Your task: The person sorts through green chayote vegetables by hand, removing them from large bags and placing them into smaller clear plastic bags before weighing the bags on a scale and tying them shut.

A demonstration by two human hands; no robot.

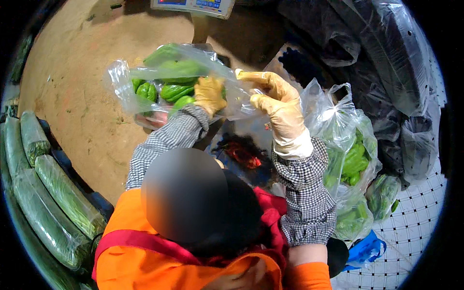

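Note:
A clear plastic bag [117,84] holding several green, grooved chayotes [175,92] lies on the brown surface ahead of me. My left hand [210,95], in a yellowish glove, is at the right side of the chayotes with its fingers curled in; it is slightly blurred, and whatever it may grip is hidden. To its right, my right hand [278,99], in a pale cream glove, holds the bag's edge, with the film stretched between the two hands. Forefinger and thumb are bent toward each other. Something pinkish shows through the film under the chayotes.
A scale's display [193,6] stands at the far edge. Long green vegetables in clear wrap [50,212] line the left. On the right are a filled clear bag of green vegetables [355,159], dark plastic-covered stacks [382,53] and a blue bag [365,251] on tiled flooring [411,227].

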